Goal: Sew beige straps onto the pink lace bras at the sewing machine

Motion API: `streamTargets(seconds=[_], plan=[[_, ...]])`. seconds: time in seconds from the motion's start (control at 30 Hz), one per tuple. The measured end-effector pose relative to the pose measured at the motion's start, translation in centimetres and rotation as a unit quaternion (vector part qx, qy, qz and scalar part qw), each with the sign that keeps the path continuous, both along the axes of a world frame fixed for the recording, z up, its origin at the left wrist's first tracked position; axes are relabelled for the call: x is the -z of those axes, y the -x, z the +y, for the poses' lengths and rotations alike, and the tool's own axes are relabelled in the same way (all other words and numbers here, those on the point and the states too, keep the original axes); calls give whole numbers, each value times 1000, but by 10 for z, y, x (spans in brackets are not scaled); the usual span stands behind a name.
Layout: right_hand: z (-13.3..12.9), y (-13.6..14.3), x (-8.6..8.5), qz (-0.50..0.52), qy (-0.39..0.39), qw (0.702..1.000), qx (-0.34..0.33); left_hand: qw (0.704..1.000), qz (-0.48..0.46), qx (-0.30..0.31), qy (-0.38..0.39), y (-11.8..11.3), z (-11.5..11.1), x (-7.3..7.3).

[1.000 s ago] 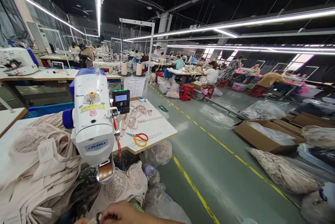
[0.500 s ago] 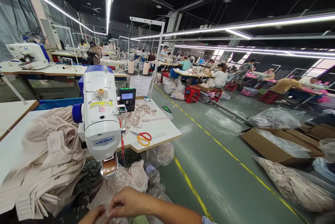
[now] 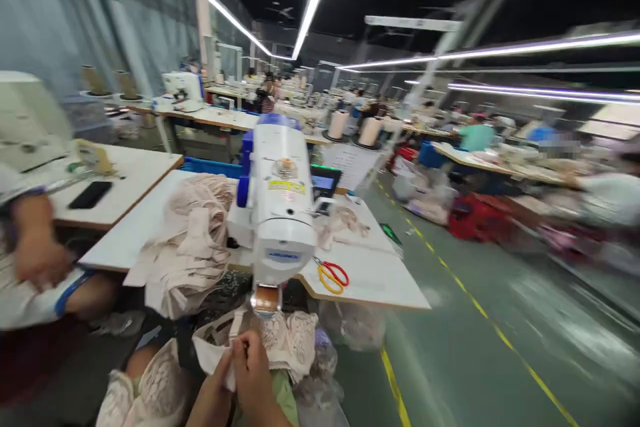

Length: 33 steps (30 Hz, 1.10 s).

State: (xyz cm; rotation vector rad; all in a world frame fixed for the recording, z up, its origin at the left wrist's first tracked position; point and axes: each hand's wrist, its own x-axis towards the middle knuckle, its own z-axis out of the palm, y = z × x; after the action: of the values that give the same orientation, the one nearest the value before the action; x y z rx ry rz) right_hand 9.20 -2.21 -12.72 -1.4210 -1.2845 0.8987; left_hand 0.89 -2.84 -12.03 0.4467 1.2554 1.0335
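Both hands meet at the bottom centre on a piece of beige lace fabric (image 3: 287, 340). My left hand (image 3: 216, 392) pinches its white edge from the left. My right hand (image 3: 257, 377) grips the same edge from above, fingers closed. The fabric lies just below the front end of a white sewing machine (image 3: 280, 204). Beige garments (image 3: 193, 240) are heaped on the white table (image 3: 370, 277) left of the machine. Red and yellow scissors (image 3: 331, 274) lie on the table to its right.
A co-worker's arm and hand (image 3: 40, 257) are at the left edge, beside a table with a black phone (image 3: 90, 194). Plastic bags (image 3: 350, 327) sit under the table. A green floor aisle with a yellow line (image 3: 480, 310) runs right. The view is motion-blurred.
The view has swung left and down, blurring the scene. A co-worker at the left came into view. My hands have risen into view, both pinching the lace fabric.
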Motion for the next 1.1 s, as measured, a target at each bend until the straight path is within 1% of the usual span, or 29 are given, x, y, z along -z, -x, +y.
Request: streamTargets(seconds=[0.03, 0.1, 0.13, 0.2, 0.3, 0.37, 0.43, 0.53, 0.57, 0.6, 0.63, 0.7, 0.73, 0.77, 0.8, 0.87, 0.93, 0.97, 1.03, 1.07, 1.1], plan=[[-5, 0, 5, 6, 8, 1000, 5, 999, -46, -18, 0, 2, -5, -6], [-9, -4, 14, 14, 27, 999, 12, 995, -79, -54, -31, -1, -13, -17], [-9, -5, 17, 14, 35, 999, 9, 993, -71, -73, -56, -4, -15, -21], [-10, -8, 21, 13, 49, 999, 0, 993, -29, -90, -75, -9, -16, -24], [-19, -12, 18, 4, 51, 999, -18, 993, 59, -57, -87, -7, -18, -21], [-27, -20, 13, -15, 47, 998, -45, 991, 89, -21, -99, 1, -20, -19], [-32, -32, 7, -31, 44, 996, -66, 990, 84, 26, -110, 13, -21, -21], [-31, -53, -4, -61, 30, 995, -69, 981, 60, 141, -118, 36, -17, -30], [-29, -58, -8, -72, 23, 994, -82, 975, 51, 182, -116, 43, -15, -35], [-27, -62, -12, -82, 21, 990, -113, 968, 44, 220, -113, 49, -13, -40], [-24, -64, -16, -89, 23, 983, -158, 959, 38, 257, -111, 55, -10, -45], [-21, -65, -23, -93, 25, 960, -262, 942, 38, 314, -113, 62, -7, -54], [-21, -64, -25, -95, 24, 948, -302, 934, 39, 335, -116, 65, -5, -57], [-21, -63, -26, -98, 21, 941, -324, 930, 37, 348, -116, 66, -4, -60], [-22, -62, -26, -100, 18, 939, -329, 929, 32, 353, -110, 67, -2, -62], [-24, -62, -26, -94, 15, 950, -296, 935, 13, 344, -84, 67, 1, -65], [-24, -68, -27, -72, 20, 972, -224, 951, -4, 306, -52, 67, 5, -64], [-22, -75, -28, -57, 21, 983, -173, 959, -8, 279, -40, 68, 8, -63], [-16, -95, -34, -15, 17, 999, -30, 975, -20, 220, -20, 73, 14, -60], [-13, -108, -40, 21, 11, 999, 47, 982, -30, 189, -9, 77, 17, -57], [-10, -122, -48, 67, 0, 991, 117, 986, -42, 160, 3, 82, 20, -54]])
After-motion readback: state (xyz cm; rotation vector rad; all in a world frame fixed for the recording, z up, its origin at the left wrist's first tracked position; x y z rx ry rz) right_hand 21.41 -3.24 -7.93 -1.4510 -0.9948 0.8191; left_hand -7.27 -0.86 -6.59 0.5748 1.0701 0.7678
